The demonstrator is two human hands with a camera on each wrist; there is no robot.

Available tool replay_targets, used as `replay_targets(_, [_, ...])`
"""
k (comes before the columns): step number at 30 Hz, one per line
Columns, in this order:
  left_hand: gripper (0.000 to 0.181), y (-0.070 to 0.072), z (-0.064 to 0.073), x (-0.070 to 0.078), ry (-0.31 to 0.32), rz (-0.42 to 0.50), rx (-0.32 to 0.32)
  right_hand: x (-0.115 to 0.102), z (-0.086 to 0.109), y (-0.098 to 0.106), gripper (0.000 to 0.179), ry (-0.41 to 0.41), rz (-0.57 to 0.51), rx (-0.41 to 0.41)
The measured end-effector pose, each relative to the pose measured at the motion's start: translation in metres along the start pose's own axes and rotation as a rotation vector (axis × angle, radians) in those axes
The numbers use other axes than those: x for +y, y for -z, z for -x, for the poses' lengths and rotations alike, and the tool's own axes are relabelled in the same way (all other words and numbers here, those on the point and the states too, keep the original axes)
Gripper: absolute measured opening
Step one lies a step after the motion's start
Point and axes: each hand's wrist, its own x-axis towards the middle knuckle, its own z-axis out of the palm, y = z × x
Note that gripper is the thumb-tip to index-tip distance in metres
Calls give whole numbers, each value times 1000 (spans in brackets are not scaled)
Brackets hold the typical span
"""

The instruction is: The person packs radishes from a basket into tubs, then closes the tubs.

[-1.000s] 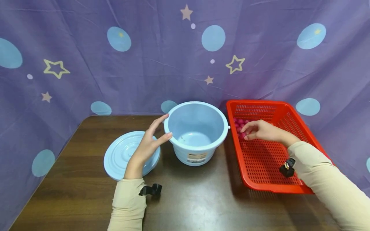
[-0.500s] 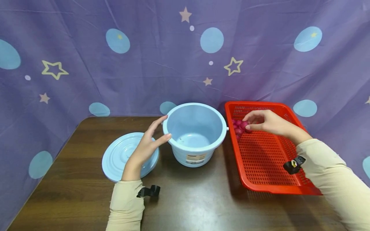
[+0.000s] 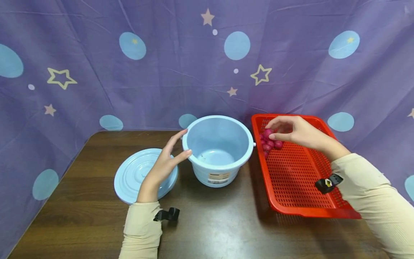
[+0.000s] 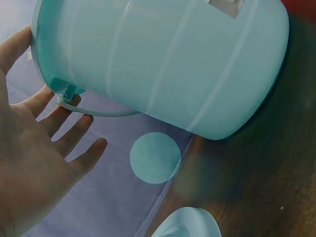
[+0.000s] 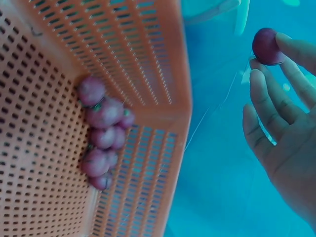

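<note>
A light blue bucket (image 3: 199, 172) stands upright in the middle of the table. My left hand (image 3: 161, 165) touches its left rim with thumb and forefinger, fingers nearly straight; in the left wrist view the other fingers spread beside the bucket's handle (image 4: 111, 114). Between thumb and fingertips, my right hand (image 3: 299, 133) pinches a small round purple-red radish (image 5: 266, 47). That hand is raised over the far left part of a red slotted basket (image 3: 300, 180). Below it, several more radishes (image 5: 102, 136) lie clustered in the basket's corner, some with bits of green stem.
A round light blue lid (image 3: 129, 176) lies on the wooden table (image 3: 207, 223) left of the bucket, partly behind my left hand. The basket's left side is close to the bucket. A purple patterned curtain (image 3: 155, 90) hangs behind the table.
My right hand has gone from among the radishes to above them, lifting one and shifting slightly left. The radishes below have come into fuller view. My left hand keeps its place at the bucket.
</note>
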Motion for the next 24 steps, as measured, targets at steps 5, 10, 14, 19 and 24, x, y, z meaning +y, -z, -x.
replay_targets(5, [65,-1,-1,-1,-7,-3,9,-14,-6,-5,24,22,-22,-31])
replay_targets(10, [65,-1,-2,0,-8,-8,11,-26,-12,-9,24,52,-22,-72])
replay_targets(14, [64,-1,-2,0,-3,-11,11,-33,-17,-13,25,74,-20,-99])
replay_targets(19, [65,-2,-2,0,0,-6,12,-40,-22,-20,25,101,-23,-122])
replay_targets(24, [65,-1,-2,0,-3,-9,14,-47,-25,-28,27,114,-28,-150])
